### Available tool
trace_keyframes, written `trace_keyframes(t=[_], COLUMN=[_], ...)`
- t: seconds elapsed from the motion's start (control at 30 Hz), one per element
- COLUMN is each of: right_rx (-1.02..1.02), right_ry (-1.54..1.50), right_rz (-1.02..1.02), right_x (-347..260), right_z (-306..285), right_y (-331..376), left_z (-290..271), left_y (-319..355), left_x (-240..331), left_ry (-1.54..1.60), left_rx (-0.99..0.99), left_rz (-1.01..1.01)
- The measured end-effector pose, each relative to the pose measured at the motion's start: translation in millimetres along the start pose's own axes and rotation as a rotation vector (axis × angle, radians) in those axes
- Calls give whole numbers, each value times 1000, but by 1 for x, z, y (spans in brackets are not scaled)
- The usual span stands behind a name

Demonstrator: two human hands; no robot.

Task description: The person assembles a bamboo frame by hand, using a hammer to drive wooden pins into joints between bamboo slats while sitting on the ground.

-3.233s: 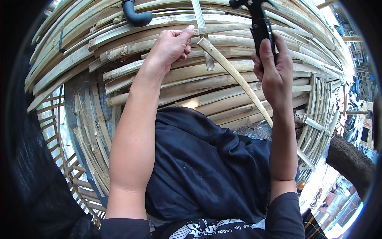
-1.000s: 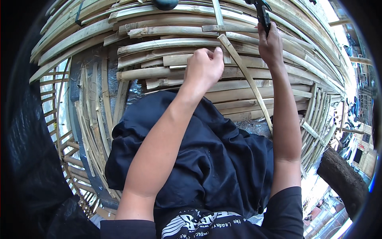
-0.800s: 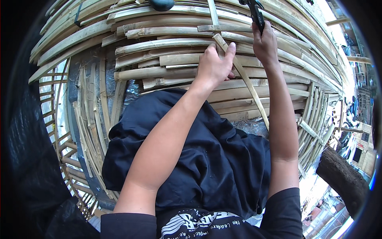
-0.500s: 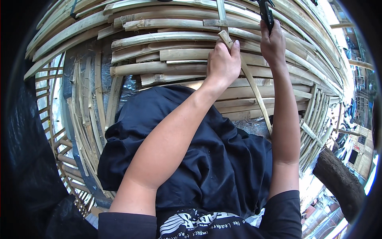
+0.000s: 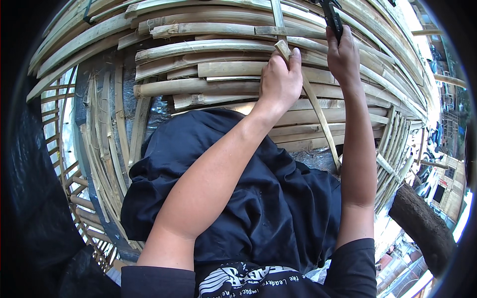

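Note:
My left hand (image 5: pixel 281 83) is closed round the upper part of a thin bamboo strip (image 5: pixel 321 117). The strip's cut top end pokes out above my thumb, and its lower end slants down to beside my right forearm. Up and to the right, my right hand (image 5: pixel 344 60) grips a black-handled tool (image 5: pixel 333 19); its head is cut off by the top of the picture, so its kind is unclear. Just above my left hand, an upright strip (image 5: pixel 278 15) crosses the split bamboo slats (image 5: pixel 213 50) lying side by side before me.
Dark cloth (image 5: pixel 208 154) covers my lap. Loose bamboo strips (image 5: pixel 105 134) lie to the left, near a slatted bamboo frame (image 5: pixel 82 201). On the right are a bundle of thin bamboo poles (image 5: pixel 392 136) and a thick dark log (image 5: pixel 421 223).
The view has shifted very slightly. Both hands keep their grips in almost the same places.

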State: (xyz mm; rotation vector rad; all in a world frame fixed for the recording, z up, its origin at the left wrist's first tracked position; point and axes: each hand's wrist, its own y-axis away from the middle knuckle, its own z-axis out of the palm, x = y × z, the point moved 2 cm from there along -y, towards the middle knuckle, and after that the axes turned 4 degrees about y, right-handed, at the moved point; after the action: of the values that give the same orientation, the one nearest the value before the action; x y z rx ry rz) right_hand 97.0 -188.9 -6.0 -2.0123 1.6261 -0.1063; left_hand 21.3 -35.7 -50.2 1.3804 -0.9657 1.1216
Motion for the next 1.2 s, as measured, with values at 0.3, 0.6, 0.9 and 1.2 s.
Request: trace_keyframes(t=[0.3,0.6,0.9,1.2], right_rx=[52,5,-158,-84], right_ry=[128,281,120,153], right_rz=[-93,-94,-108,-114], right_x=[-1,3,-16,2], right_z=[-15,-49,-32,-46], right_y=[-9,-21,-35,-16], left_z=[-2,3,-8,-2], left_y=[0,-2,-10,0], left_x=[5,12,7,7], left_ry=[47,504,495,562], left_rx=[-152,-444,-367,-484], left_rz=[109,-92,-198,-232])
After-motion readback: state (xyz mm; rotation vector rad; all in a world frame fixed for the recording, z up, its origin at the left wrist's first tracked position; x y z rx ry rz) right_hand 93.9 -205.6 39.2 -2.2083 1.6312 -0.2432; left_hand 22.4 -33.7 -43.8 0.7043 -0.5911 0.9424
